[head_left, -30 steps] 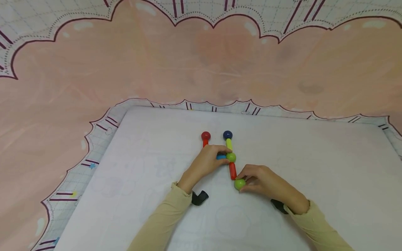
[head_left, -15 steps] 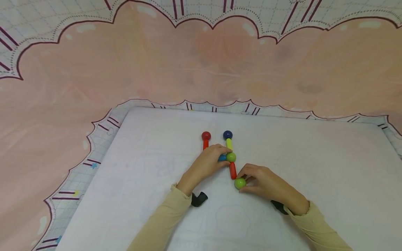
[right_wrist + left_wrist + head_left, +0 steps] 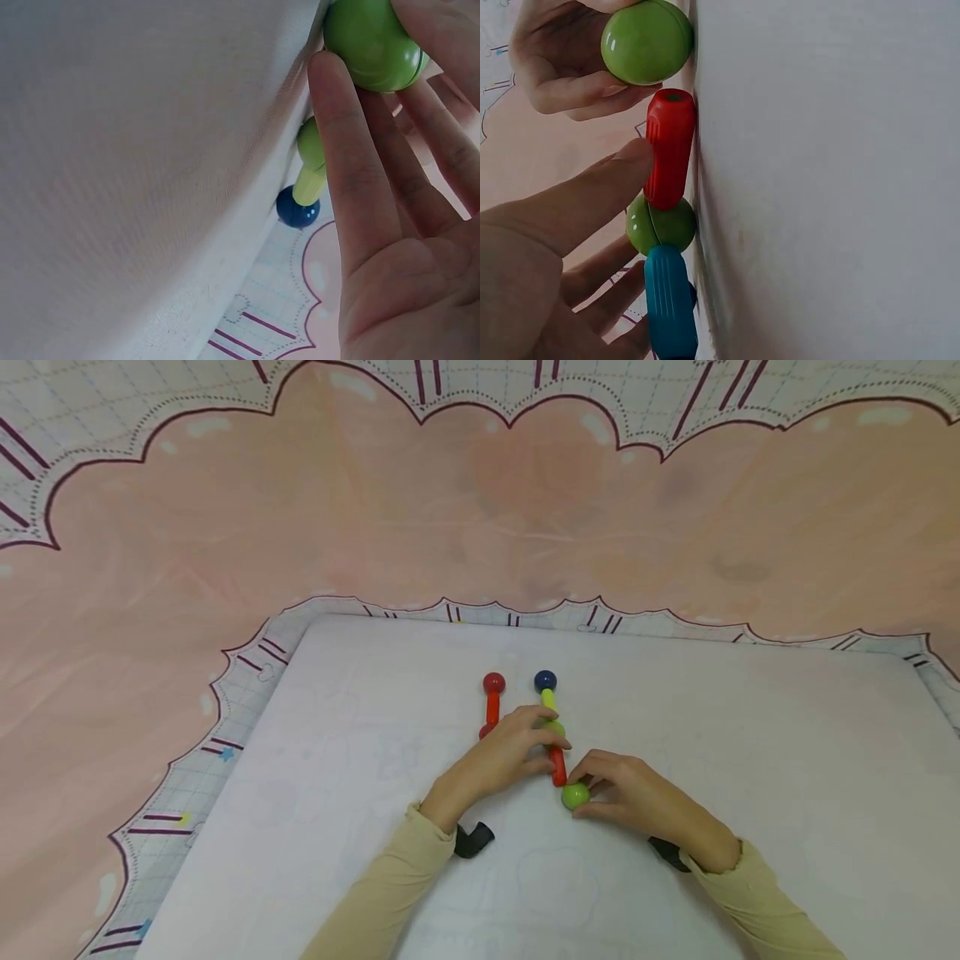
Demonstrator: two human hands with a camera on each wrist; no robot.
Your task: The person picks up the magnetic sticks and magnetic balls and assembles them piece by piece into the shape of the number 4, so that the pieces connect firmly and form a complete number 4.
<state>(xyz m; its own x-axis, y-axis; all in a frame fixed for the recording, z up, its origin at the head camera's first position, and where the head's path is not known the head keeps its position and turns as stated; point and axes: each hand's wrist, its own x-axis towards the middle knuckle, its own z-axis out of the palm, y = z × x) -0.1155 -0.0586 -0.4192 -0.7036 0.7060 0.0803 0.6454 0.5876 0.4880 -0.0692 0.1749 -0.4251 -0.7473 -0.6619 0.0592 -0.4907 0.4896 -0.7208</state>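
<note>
My right hand (image 3: 626, 789) pinches a glossy green ball (image 3: 575, 797) between thumb and fingers. Close to that ball is the free end of a red magnetic rod (image 3: 558, 768), with a narrow gap between them in the left wrist view. My left hand (image 3: 502, 756) holds this rod, its thumb against the ribbed side (image 3: 667, 150) and its fingers reaching over a second green ball (image 3: 662, 225) at the rod's other end. From this ball a yellow-green rod (image 3: 549, 698) leads to a navy ball (image 3: 545, 681). A blue rod (image 3: 670, 300) also meets it, hidden by my left hand in the head view.
Left of the yellow-green rod, another red rod (image 3: 492, 707) joins a red ball (image 3: 493, 682) to a second red ball (image 3: 484, 730), partly covered by my hand. Everything lies on a white tabletop (image 3: 360, 735). A patterned peach backdrop (image 3: 450, 510) stands behind it.
My left hand's fingers have shifted from the blue rod and middle green ball toward the red rod. The lower red ball has come into view; my right hand has barely moved.
</note>
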